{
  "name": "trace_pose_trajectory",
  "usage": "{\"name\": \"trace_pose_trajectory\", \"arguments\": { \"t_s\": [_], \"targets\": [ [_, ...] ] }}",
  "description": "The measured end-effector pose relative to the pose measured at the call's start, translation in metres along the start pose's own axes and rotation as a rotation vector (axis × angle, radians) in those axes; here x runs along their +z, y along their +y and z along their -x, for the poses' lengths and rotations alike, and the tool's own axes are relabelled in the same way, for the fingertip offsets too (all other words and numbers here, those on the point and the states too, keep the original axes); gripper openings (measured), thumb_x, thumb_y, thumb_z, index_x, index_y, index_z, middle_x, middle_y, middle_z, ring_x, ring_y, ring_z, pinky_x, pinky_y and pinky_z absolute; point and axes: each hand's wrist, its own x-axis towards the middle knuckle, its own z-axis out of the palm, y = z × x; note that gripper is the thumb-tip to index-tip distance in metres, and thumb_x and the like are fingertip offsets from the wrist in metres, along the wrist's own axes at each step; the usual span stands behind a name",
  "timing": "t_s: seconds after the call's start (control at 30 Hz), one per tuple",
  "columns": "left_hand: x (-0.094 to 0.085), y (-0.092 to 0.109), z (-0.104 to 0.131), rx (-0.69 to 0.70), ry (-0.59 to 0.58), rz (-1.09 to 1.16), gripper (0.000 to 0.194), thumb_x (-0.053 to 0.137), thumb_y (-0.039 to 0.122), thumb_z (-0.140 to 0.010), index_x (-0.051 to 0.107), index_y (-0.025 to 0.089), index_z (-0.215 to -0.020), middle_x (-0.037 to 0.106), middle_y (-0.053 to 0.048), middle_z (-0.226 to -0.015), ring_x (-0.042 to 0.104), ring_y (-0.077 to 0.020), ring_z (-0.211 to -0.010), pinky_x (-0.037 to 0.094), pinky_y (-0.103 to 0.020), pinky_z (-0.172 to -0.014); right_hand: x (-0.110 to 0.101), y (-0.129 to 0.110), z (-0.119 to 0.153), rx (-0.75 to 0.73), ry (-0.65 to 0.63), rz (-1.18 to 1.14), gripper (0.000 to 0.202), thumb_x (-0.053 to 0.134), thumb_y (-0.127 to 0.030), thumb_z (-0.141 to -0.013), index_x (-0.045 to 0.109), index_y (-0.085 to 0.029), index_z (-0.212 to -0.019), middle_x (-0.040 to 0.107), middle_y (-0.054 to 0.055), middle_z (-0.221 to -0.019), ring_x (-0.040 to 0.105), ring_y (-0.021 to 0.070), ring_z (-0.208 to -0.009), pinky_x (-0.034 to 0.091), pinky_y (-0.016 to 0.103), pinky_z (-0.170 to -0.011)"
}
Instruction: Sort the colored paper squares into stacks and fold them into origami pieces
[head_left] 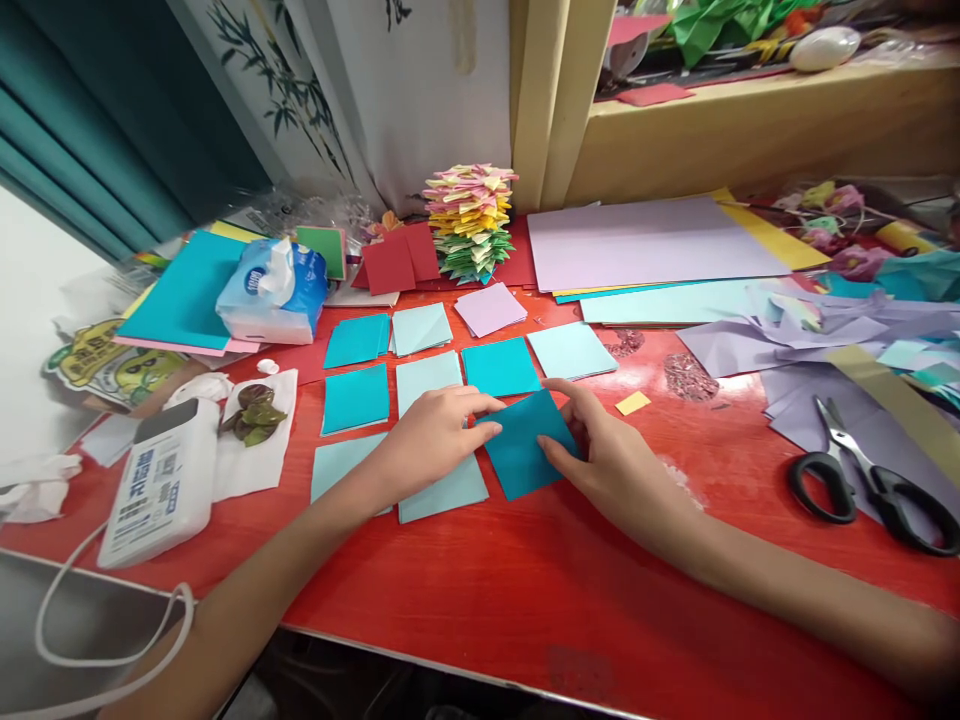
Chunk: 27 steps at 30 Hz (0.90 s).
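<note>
A teal paper square (525,450) is held between my two hands, tilted a little above the red table. My right hand (607,460) pinches its right edge, thumb on the front face. At its upper left edge, my left hand (442,435) has thumb and finger closed on the paper. Under and beside my left hand lie pale blue squares (442,495). Several stacks spread behind: teal squares (356,398), more teal squares (499,366), pale blue squares (574,350) and lilac squares (490,309).
Scissors (862,465) with black handles lie at the right beside purple paper scraps (795,400). Large lilac sheets (652,245) and a tower of folded paper (472,220) are at the back. A tissue pack (274,290) and a white power bank (161,485) with a cable sit left.
</note>
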Motion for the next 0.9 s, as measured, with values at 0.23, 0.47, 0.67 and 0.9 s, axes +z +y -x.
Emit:
{"name": "trace_pose_trajectory", "arguments": {
  "t_s": [0.23,0.47,0.67,0.9],
  "targets": [
    [0.0,-0.001,-0.002,0.061,0.044,-0.203,0.029,0.047,0.028,-0.084,0.055,0.027,-0.112,0.054,-0.003,-0.099,0.054,-0.0168,-0.088,0.044,-0.029,-0.071,0.009,0.007,0.002,-0.18,0.114,0.241,0.056,0.05,-0.025,-0.081,0.03,-0.015,-0.133,0.051,0.011,-0.099,0.052,0.0234,-0.091,0.047,0.037,-0.075],
    [-0.054,-0.058,-0.044,0.069,0.267,-0.326,0.025,0.044,0.028,-0.085,0.058,0.021,-0.104,0.053,-0.005,-0.115,0.051,-0.0203,-0.106,0.039,-0.033,-0.09,0.006,0.003,0.006,-0.215,0.112,0.174,0.044,0.044,-0.025,-0.086,0.032,-0.018,-0.127,0.042,0.01,-0.102,0.048,0.0192,-0.09,0.048,0.033,-0.076],
    [-0.068,-0.101,-0.069,0.049,0.091,-0.326,0.046,0.054,0.047,-0.076,0.055,0.022,-0.115,0.053,-0.003,-0.126,0.046,-0.0236,-0.116,0.034,-0.036,-0.099,0.004,0.001,0.006,-0.194,0.044,0.078,0.035,0.042,-0.027,-0.088,0.035,-0.022,-0.122,0.042,0.007,-0.1,0.047,0.017,-0.086,0.047,0.031,-0.073],
    [-0.061,-0.095,-0.066,0.009,0.041,-0.294,0.051,0.05,0.055,-0.077,0.054,0.027,-0.119,0.053,0.001,-0.128,0.047,-0.0232,-0.117,0.036,-0.034,-0.098,0.003,0.003,0.005,-0.156,-0.015,0.019,0.033,0.04,-0.027,-0.089,0.033,-0.027,-0.121,0.041,0.006,-0.1,0.047,0.0171,-0.087,0.046,0.031,-0.073]
  ]
}}
